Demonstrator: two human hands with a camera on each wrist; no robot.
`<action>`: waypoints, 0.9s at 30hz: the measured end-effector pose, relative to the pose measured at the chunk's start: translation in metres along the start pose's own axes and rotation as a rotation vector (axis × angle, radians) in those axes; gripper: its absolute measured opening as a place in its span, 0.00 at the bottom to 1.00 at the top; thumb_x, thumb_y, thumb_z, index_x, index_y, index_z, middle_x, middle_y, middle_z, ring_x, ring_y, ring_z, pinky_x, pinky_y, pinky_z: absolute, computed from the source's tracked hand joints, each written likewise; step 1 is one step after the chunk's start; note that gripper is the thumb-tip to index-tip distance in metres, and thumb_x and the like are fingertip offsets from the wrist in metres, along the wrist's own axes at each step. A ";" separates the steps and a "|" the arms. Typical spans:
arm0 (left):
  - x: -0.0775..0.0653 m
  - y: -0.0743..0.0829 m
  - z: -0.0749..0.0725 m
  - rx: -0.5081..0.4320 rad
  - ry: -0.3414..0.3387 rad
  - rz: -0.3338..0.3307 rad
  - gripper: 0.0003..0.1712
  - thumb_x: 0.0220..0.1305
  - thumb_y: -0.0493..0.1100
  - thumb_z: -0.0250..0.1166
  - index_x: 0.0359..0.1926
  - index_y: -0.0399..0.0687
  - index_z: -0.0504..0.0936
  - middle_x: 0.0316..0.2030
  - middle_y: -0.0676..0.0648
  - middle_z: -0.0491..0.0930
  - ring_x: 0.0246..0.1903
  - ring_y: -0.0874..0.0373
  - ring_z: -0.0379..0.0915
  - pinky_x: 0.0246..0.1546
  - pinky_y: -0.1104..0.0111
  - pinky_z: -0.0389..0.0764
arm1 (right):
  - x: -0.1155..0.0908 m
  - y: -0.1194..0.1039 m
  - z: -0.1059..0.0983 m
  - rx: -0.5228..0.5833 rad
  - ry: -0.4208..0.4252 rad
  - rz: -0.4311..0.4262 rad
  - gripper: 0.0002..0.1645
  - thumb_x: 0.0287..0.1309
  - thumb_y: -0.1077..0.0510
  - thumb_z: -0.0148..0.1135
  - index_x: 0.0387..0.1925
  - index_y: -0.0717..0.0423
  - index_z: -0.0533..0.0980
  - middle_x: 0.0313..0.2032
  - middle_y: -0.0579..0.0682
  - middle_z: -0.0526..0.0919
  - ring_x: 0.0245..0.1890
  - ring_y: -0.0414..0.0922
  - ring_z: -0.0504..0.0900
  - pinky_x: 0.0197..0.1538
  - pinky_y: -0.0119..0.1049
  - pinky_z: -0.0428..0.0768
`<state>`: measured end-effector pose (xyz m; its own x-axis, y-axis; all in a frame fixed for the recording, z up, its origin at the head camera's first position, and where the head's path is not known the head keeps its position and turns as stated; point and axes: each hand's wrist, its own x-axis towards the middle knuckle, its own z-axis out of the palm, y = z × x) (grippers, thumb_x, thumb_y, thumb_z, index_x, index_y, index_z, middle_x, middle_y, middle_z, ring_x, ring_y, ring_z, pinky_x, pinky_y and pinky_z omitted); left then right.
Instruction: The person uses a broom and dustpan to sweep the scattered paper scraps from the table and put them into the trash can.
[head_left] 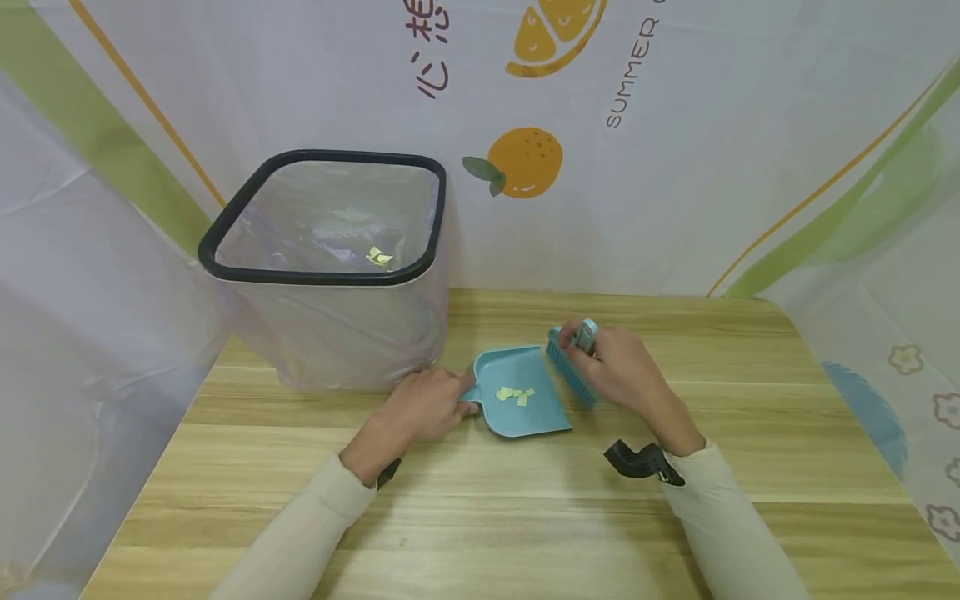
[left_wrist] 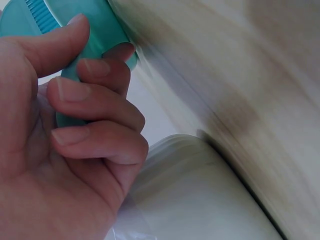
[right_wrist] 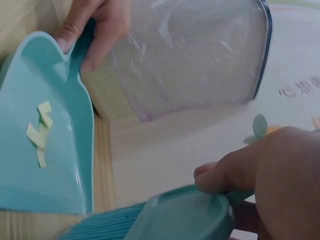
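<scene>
A teal dustpan lies on the wooden table with several pale yellow paper scraps on it. My left hand grips its short handle, fingers curled round and thumb on top. In my right hand is a teal hand brush, held by its handle. Its bristles are close to the dustpan's open front edge. The right wrist view shows my right thumb pressed on the brush's back.
A bin with a black rim and a clear liner stands at the back left, right beside my left hand. Yellow scraps lie inside it. A white printed curtain hangs behind the wooden table.
</scene>
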<state>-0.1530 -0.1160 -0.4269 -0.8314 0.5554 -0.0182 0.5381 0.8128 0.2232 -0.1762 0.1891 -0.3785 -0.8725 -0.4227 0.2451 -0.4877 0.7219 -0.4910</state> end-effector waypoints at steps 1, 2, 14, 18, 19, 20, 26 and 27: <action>0.000 0.000 0.000 0.000 -0.001 0.000 0.13 0.78 0.51 0.71 0.47 0.47 0.84 0.23 0.53 0.66 0.28 0.54 0.72 0.33 0.52 0.82 | -0.001 0.002 -0.001 0.004 0.016 0.012 0.10 0.79 0.59 0.58 0.48 0.54 0.85 0.32 0.48 0.89 0.24 0.42 0.72 0.33 0.44 0.73; 0.000 0.000 0.000 -0.001 -0.003 0.001 0.13 0.78 0.51 0.71 0.47 0.46 0.84 0.23 0.53 0.66 0.28 0.54 0.72 0.34 0.52 0.82 | -0.002 0.005 -0.002 0.010 0.035 0.024 0.11 0.78 0.59 0.58 0.48 0.55 0.86 0.32 0.48 0.89 0.24 0.42 0.72 0.33 0.44 0.73; 0.001 -0.001 0.000 -0.034 -0.019 0.007 0.14 0.80 0.48 0.69 0.52 0.41 0.84 0.27 0.51 0.74 0.30 0.53 0.74 0.41 0.50 0.82 | -0.008 0.017 0.001 0.029 0.128 0.090 0.08 0.73 0.64 0.61 0.44 0.58 0.86 0.38 0.56 0.92 0.32 0.50 0.87 0.38 0.48 0.82; 0.001 -0.001 -0.001 -0.047 -0.031 0.004 0.16 0.81 0.48 0.67 0.57 0.39 0.84 0.31 0.50 0.77 0.31 0.52 0.74 0.44 0.49 0.82 | -0.008 0.017 0.002 0.038 0.125 0.099 0.08 0.74 0.63 0.61 0.45 0.59 0.86 0.39 0.57 0.92 0.34 0.51 0.88 0.39 0.50 0.84; 0.001 -0.001 -0.001 -0.050 -0.034 0.003 0.17 0.81 0.48 0.67 0.57 0.39 0.84 0.31 0.50 0.78 0.31 0.52 0.74 0.45 0.49 0.82 | -0.008 0.017 0.003 0.042 0.123 0.102 0.08 0.74 0.63 0.61 0.45 0.59 0.86 0.39 0.57 0.92 0.34 0.51 0.89 0.39 0.51 0.84; 0.000 -0.001 -0.002 -0.054 -0.038 0.004 0.17 0.81 0.48 0.67 0.58 0.39 0.84 0.32 0.50 0.78 0.31 0.53 0.74 0.45 0.49 0.82 | -0.008 0.018 0.003 0.045 0.122 0.103 0.09 0.74 0.63 0.61 0.45 0.59 0.86 0.40 0.57 0.92 0.34 0.52 0.89 0.39 0.51 0.85; -0.001 -0.003 -0.004 -0.102 -0.053 0.005 0.15 0.82 0.47 0.66 0.56 0.40 0.83 0.30 0.51 0.75 0.31 0.52 0.73 0.39 0.53 0.80 | -0.008 0.018 0.002 0.055 0.118 0.106 0.09 0.75 0.63 0.60 0.45 0.60 0.86 0.41 0.58 0.92 0.37 0.55 0.91 0.42 0.55 0.86; -0.001 -0.003 -0.005 -0.109 -0.054 0.005 0.14 0.82 0.47 0.66 0.56 0.40 0.83 0.29 0.51 0.75 0.31 0.52 0.73 0.38 0.53 0.79 | -0.008 0.018 0.002 0.056 0.118 0.106 0.09 0.75 0.63 0.60 0.45 0.59 0.86 0.41 0.58 0.92 0.37 0.55 0.90 0.42 0.56 0.86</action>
<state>-0.1544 -0.1194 -0.4230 -0.8186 0.5702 -0.0691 0.5211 0.7878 0.3284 -0.1777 0.2043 -0.3907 -0.9183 -0.2759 0.2841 -0.3927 0.7260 -0.5645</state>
